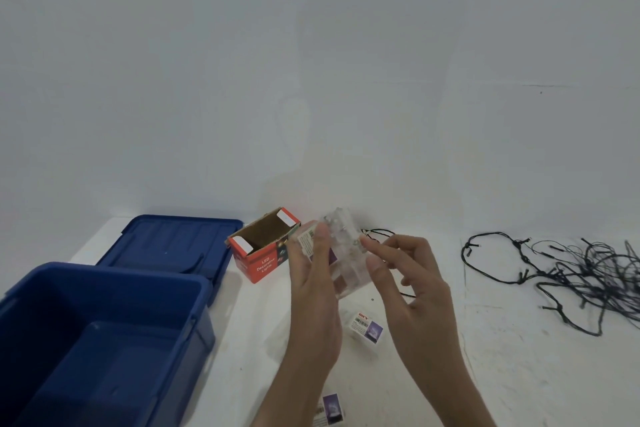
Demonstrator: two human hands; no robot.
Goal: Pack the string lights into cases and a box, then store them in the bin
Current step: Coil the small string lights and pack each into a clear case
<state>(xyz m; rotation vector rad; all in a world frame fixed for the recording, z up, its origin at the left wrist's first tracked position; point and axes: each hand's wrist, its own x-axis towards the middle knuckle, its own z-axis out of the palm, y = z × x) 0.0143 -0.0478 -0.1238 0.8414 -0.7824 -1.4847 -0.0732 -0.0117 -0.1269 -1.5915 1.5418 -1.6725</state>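
My left hand (313, 291) grips a clear plastic case (341, 253) above the white table, thumb over its paper label. My right hand (405, 274) touches the case's right side with thumb and forefinger near its open flap; whether they pinch it is unclear. A red cardboard box (261, 253) marked LED Decorative Lights stands open just left of the case. The blue bin (100, 333) sits open at the near left. A tangle of dark string lights (568, 274) lies at the right. A short dark wire (377, 232) shows behind my right hand.
The bin's blue lid (173, 243) lies flat behind the bin. Two more small clear cases with labels lie on the table, one (365, 328) between my wrists and one (329, 409) by my left forearm. A plain wall rises behind the white table (519, 357).
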